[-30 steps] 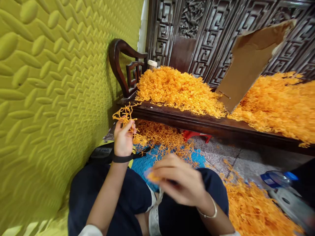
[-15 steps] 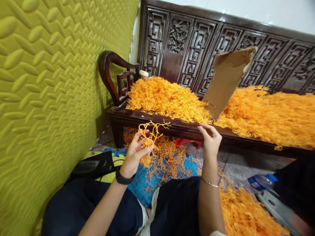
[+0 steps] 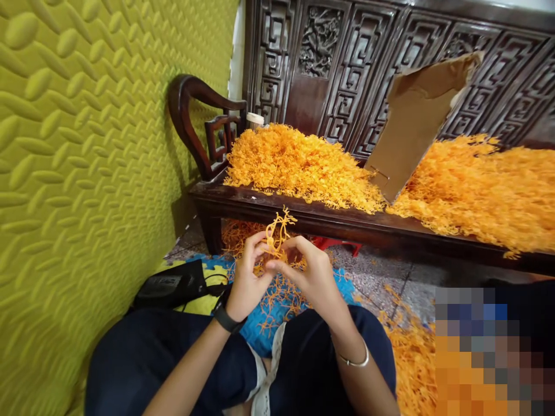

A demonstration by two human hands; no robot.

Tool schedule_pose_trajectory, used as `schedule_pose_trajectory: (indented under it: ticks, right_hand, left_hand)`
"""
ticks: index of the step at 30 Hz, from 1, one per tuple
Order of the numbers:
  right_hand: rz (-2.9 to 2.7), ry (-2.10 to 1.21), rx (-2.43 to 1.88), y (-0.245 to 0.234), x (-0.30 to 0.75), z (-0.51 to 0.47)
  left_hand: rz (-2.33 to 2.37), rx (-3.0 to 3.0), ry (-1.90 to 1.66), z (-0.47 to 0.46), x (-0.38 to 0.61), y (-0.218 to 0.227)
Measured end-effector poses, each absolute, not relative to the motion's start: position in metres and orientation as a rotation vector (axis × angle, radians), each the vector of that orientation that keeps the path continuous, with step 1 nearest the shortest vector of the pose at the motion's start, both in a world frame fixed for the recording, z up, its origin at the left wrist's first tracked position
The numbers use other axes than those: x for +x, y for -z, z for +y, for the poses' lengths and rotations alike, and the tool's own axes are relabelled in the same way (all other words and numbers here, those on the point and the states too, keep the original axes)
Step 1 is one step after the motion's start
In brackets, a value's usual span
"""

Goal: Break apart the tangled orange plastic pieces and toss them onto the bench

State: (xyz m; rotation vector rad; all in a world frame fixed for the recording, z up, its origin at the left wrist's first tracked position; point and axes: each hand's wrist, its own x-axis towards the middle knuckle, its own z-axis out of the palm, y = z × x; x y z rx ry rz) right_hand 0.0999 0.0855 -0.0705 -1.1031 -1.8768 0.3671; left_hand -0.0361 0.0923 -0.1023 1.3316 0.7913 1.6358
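Note:
An orange branching plastic piece, thin and many-armed, stands up from between my two hands above my lap. My left hand is closed on its lower part, thumb against fingers. From the other side, my right hand meets it with thumb and index finger pinched at its base; the exact contact there is partly hidden by the fingers. Beyond my hands, a heap of small orange pieces covers the left end of the dark wooden bench.
A cardboard sheet leans upright between this heap and a second orange heap. Orange strands lie on the blue mat below. A red stool shows under the bench, a black bag at left. The lower right corner is pixelated.
My right hand has come down and left from near the bench edge to the orange piece in my left hand. The left hand has shifted slightly right, turning the piece more upright.

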Motion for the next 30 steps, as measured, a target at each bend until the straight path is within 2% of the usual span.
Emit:
schedule_pose_trajectory:
  ticks: [6, 13, 20, 30]
  right_hand:
    - [-1.824, -0.472, -1.031, 0.07, 0.1, 0.084]
    - [-1.892, -0.473, -1.071, 0.067, 0.098, 0.077]
    - [-1.926, -0.599, -1.104, 0.065, 0.096, 0.071]
    - [-2.098, -0.443, -1.318, 0.064, 0.097, 0.055]
  left_hand:
    - [1.01, 1.594, -1.768, 0.098, -0.039, 0.115]
    - [1.121, 2.466, -1.969, 0.112, -0.047, 0.13]
    - [1.268, 2.391, -2.063, 0.109, -0.044, 0.132]
    - [1.096, 2.464, -1.99, 0.096, -0.032, 0.139]
